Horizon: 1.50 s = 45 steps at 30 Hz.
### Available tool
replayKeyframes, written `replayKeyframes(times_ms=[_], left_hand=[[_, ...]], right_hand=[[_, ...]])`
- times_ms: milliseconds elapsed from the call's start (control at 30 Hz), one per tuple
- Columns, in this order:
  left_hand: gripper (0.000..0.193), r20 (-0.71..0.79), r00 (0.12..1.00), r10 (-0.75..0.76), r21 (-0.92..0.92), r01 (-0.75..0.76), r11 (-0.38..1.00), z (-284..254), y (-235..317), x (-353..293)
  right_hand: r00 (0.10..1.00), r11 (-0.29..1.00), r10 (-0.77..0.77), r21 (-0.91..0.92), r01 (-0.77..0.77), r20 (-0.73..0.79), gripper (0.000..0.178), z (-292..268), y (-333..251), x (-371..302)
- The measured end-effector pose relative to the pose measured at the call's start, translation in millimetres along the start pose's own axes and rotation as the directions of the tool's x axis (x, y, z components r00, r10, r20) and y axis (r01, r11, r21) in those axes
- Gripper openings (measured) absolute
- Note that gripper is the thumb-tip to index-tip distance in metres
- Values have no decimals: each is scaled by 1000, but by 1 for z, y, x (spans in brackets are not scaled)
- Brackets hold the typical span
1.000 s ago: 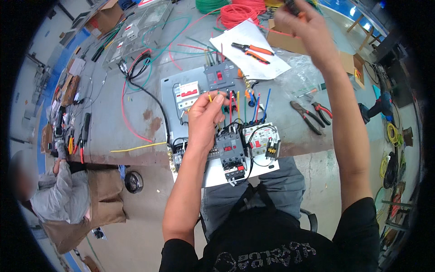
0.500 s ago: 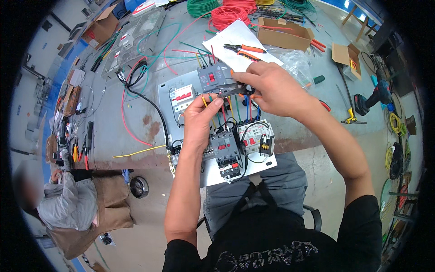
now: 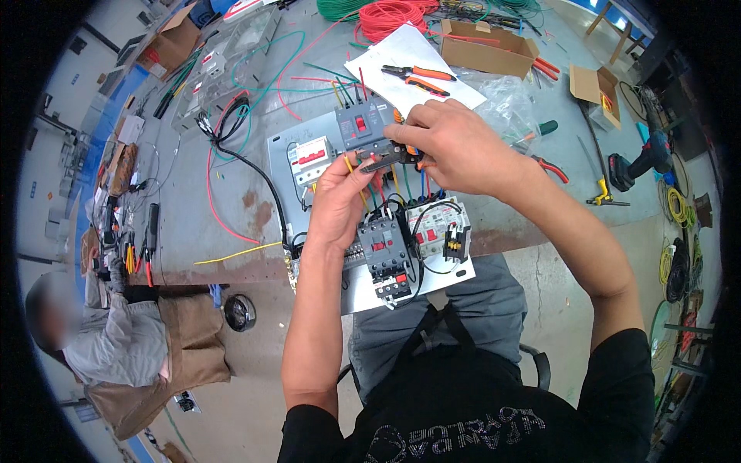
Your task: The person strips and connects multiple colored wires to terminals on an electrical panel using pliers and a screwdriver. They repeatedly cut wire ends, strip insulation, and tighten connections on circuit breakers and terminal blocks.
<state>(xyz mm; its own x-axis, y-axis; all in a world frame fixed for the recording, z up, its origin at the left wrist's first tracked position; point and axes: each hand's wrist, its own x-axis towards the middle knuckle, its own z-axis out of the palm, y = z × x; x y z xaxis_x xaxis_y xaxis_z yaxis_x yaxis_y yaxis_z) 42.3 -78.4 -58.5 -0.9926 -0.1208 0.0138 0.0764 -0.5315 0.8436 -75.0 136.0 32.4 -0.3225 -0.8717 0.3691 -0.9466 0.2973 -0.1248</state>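
Observation:
My left hand is closed in a pinch on a thin wire, with a yellow wire showing at the fingertips. My right hand grips wire strippers with dark jaws and orange on the handles. Their jaws reach the left fingertips, where a short red end shows; whether they bite on it is too small to tell. Under both hands lies a metal mounting plate. It carries a grey breaker, a white breaker with a red lever, a dark contactor and a white breaker unit.
Second strippers lie on white paper. Behind are wire coils and a cardboard box. A plastic bag, red-handled pliers and a cordless drill lie rightward. Another person sits at the left.
The strippers' jaws have tilted and now point down toward my left fingertips. My right hand has shifted slightly, and the whole view has moved a little.

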Motion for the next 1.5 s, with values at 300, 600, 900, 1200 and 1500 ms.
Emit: replayKeyframes(times_ms=[300, 600, 900, 1200, 1500], left_hand=[[21, 5, 1000, 17, 16, -18, 1000, 2, 1, 1], [22, -3, 1000, 23, 0, -23, 1000, 4, 2, 1], [23, -23, 999, 28, 16, -28, 999, 4, 1, 0], [22, -27, 999, 38, 30, -37, 999, 6, 2, -1], [23, -36, 999, 23, 18, -23, 1000, 4, 1, 0]], right_hand=[[1000, 1000, 10, -1, -10, 27, 48, -2, -3, 3], [997, 999, 38, 22, -40, 65, 44, -5, -4, 7], [995, 999, 49, 18, -51, 90, 46, -5, -7, 10], [995, 999, 43, -9, -42, 88, 46, -6, -8, 10], [999, 999, 26, 30, -27, 29, 56, -2, -5, 10]])
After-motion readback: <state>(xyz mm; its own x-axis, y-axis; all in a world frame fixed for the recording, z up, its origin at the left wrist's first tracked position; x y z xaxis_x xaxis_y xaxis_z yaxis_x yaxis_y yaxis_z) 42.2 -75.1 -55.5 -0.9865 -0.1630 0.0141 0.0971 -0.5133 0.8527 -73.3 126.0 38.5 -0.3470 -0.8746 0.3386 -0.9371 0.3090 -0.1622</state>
